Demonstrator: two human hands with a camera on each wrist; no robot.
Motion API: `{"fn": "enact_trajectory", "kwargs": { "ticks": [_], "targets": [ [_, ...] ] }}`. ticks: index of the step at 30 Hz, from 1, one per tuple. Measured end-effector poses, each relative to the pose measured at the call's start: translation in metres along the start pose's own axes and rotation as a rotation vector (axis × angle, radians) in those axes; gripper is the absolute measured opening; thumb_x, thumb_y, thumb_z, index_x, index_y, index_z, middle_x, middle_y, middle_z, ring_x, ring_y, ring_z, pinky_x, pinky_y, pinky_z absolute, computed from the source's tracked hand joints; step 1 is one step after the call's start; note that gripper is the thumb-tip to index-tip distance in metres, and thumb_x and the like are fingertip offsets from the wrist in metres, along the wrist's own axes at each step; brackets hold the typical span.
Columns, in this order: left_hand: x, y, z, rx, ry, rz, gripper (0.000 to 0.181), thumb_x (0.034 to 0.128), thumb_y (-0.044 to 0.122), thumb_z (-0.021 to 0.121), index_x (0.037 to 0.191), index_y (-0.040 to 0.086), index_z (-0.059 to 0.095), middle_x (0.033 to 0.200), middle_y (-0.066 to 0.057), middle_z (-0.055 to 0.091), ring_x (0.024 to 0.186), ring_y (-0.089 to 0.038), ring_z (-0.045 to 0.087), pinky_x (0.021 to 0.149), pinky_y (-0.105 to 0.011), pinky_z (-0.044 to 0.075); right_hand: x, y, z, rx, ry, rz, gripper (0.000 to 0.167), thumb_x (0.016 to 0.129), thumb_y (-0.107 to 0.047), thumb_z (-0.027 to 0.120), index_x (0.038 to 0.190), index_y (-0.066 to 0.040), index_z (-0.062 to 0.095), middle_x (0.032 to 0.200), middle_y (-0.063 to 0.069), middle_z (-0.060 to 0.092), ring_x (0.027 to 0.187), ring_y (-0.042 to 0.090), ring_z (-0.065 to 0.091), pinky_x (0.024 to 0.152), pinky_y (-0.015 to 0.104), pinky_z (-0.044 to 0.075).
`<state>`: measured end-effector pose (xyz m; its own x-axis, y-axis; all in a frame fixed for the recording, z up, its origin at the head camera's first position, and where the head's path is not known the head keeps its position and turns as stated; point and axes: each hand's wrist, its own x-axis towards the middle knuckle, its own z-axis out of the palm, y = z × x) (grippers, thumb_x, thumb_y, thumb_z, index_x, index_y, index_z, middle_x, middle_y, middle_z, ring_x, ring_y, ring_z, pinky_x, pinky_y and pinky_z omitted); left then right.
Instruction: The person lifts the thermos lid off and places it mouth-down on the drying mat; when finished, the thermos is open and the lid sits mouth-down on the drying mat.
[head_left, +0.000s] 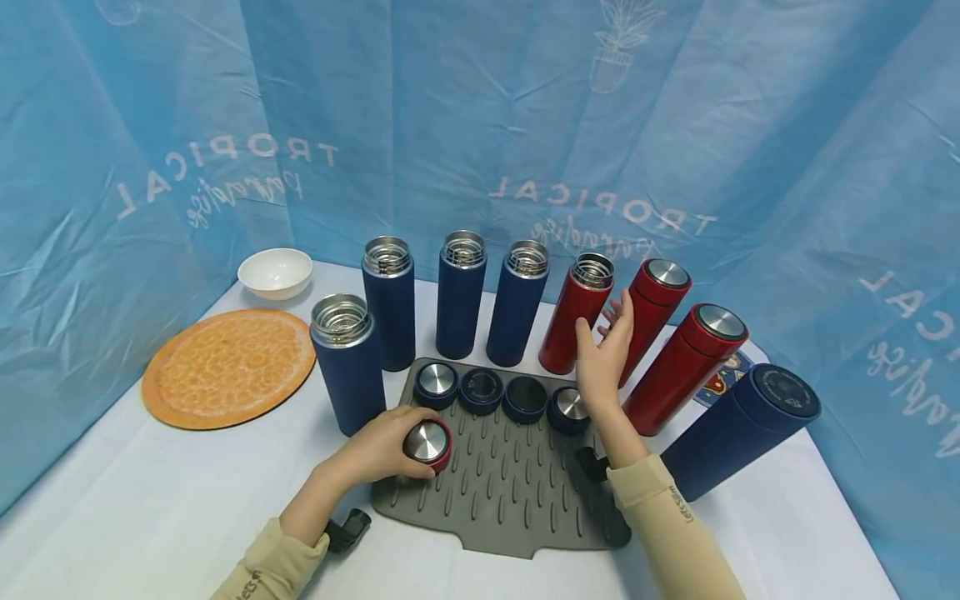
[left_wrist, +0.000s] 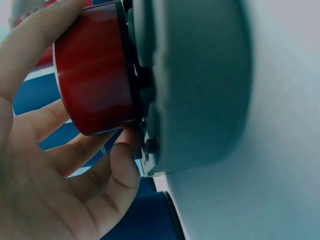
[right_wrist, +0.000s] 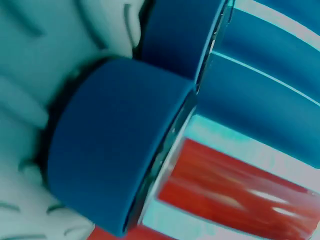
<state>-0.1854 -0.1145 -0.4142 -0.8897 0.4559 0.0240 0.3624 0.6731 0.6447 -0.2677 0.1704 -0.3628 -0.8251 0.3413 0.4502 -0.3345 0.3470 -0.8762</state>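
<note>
Left hand (head_left: 375, 450): gripping a red lid (head_left: 427, 442) with a brushed-steel top, thumb on the near side and fingers around the far side. Lid level, at the left part of a grey ridged mat (head_left: 498, 492); whether its lower edge touches the ridges cannot be told.

Right hand (head_left: 602, 360): holding nothing, fingers extended and parted from the thumb, raised between an uncapped red bottle (head_left: 566, 329) and the nearer-standing capped pair beyond it; contact with either side cannot be told. Both sleeves (head_left: 656, 508) beige, lettered near the cuff.

Blue lids, four: in a row along the mat's far edge. Steel-topped at the left end (head_left: 437, 382); two dark-topped in the middle (head_left: 525, 398); steel-topped at the right end (head_left: 572, 407).

Blue bottles, uncapped, four: upright, three in a line behind the mat (head_left: 459, 304), one nearer (head_left: 348, 375), by the left hand.

Capped red bottles, two: upright, right of the mat (head_left: 681, 371), steel-topped.

Capped blue bottle (head_left: 731, 437), one: dark-topped, at the right.

White bowl (head_left: 275, 275): far left corner. Orange round board (head_left: 228, 367): just nearer than the bowl. White table (head_left: 172, 508) beneath all; blue lettered curtain (head_left: 465, 100) behind.
</note>
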Motion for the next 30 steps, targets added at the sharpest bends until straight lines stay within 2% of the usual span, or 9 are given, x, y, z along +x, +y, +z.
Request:
{"fn": "enact_trajectory", "kwargs": {
  "ticks": [3, 5, 7, 10, 13, 18, 21, 26, 30],
  "targets": [
    [0.0, 0.0, 0.0, 0.006, 0.001, 0.001, 0.069, 0.0637, 0.03, 0.084, 0.122, 0.007, 0.055, 0.114, -0.011, 0.057, 0.103, -0.028, 0.055, 0.081, -0.042, 0.048, -0.003, -0.002, -0.001, -0.07, 0.131, -0.132, 0.069, 0.086, -0.012, 0.055, 0.146, -0.015, 0.02, 0.147, 0.005, 0.022, 0.133, 0.016, 0.019, 0.109, 0.046, 0.017],
    [0.0, -0.001, 0.0, 0.007, 0.002, -0.002, 0.069, 0.0637, 0.031, 0.084, 0.122, 0.007, 0.055, 0.114, -0.012, 0.057, 0.103, -0.028, 0.055, 0.081, -0.042, 0.048, -0.002, -0.002, -0.002, -0.123, 0.199, -0.163, 0.074, 0.085, -0.011, 0.056, 0.147, -0.015, 0.017, 0.15, 0.004, 0.014, 0.136, 0.013, 0.011, 0.111, 0.046, 0.009],
    [0.0, -0.001, 0.0, 0.003, 0.001, -0.007, 0.07, 0.064, 0.031, 0.084, 0.123, 0.008, 0.055, 0.114, -0.012, 0.057, 0.103, -0.028, 0.055, 0.08, -0.042, 0.048, 0.001, -0.001, -0.002, -0.148, 0.23, -0.155, 0.08, 0.084, -0.012, 0.057, 0.148, -0.016, 0.011, 0.153, 0.004, 0.005, 0.138, 0.012, 0.003, 0.111, 0.046, 0.003],
    [0.0, -0.001, 0.0, 0.001, 0.003, -0.012, 0.069, 0.0641, 0.031, 0.083, 0.123, 0.008, 0.055, 0.114, -0.011, 0.057, 0.102, -0.027, 0.055, 0.08, -0.042, 0.048, 0.007, 0.003, -0.003, -0.144, 0.238, -0.092, 0.087, 0.085, -0.014, 0.058, 0.149, -0.018, 0.0, 0.154, 0.004, -0.005, 0.138, 0.011, -0.005, 0.111, 0.045, -0.001],
    [0.0, -0.001, 0.0, 0.0, 0.001, -0.008, 0.07, 0.0642, 0.031, 0.083, 0.123, 0.008, 0.054, 0.114, -0.011, 0.057, 0.102, -0.027, 0.055, 0.08, -0.042, 0.048, 0.013, 0.01, -0.004, -0.114, 0.256, -0.003, 0.09, 0.086, -0.015, 0.057, 0.148, -0.02, -0.006, 0.154, 0.003, -0.008, 0.139, 0.01, -0.009, 0.111, 0.044, -0.003],
    [0.0, -0.001, 0.0, 0.003, -0.002, -0.003, 0.07, 0.0645, 0.032, 0.083, 0.123, 0.007, 0.054, 0.114, -0.012, 0.057, 0.102, -0.028, 0.056, 0.081, -0.042, 0.048, 0.023, 0.021, -0.005, -0.054, 0.302, 0.151, 0.095, 0.084, -0.018, 0.061, 0.148, -0.024, -0.009, 0.154, -0.001, -0.005, 0.14, 0.012, -0.007, 0.112, 0.044, -0.001],
    [0.0, -0.001, 0.001, 0.002, -0.002, -0.006, 0.07, 0.0647, 0.032, 0.083, 0.124, 0.007, 0.054, 0.114, -0.012, 0.057, 0.102, -0.028, 0.056, 0.08, -0.042, 0.049, 0.029, 0.025, -0.005, -0.048, 0.328, 0.223, 0.099, 0.082, -0.022, 0.065, 0.148, -0.024, -0.009, 0.154, -0.001, -0.001, 0.14, 0.013, -0.001, 0.112, 0.044, 0.003],
    [0.0, 0.0, 0.0, 0.0, -0.003, -0.011, 0.07, 0.0652, 0.031, 0.083, 0.124, 0.007, 0.054, 0.114, -0.013, 0.056, 0.101, -0.028, 0.056, 0.079, -0.042, 0.049, 0.036, 0.029, -0.004, -0.042, 0.365, 0.304, 0.103, 0.08, -0.03, 0.07, 0.148, -0.024, -0.007, 0.154, -0.002, 0.002, 0.14, 0.013, 0.004, 0.112, 0.046, 0.007],
    [0.0, 0.0, 0.0, 0.001, -0.003, -0.008, 0.069, 0.0651, 0.031, 0.083, 0.124, 0.008, 0.054, 0.113, -0.012, 0.056, 0.101, -0.028, 0.056, 0.079, -0.042, 0.049, 0.039, 0.033, -0.003, -0.061, 0.388, 0.323, 0.098, 0.081, -0.033, 0.069, 0.148, -0.024, -0.002, 0.153, -0.001, 0.006, 0.139, 0.015, 0.008, 0.111, 0.046, 0.011]
  ]
}}
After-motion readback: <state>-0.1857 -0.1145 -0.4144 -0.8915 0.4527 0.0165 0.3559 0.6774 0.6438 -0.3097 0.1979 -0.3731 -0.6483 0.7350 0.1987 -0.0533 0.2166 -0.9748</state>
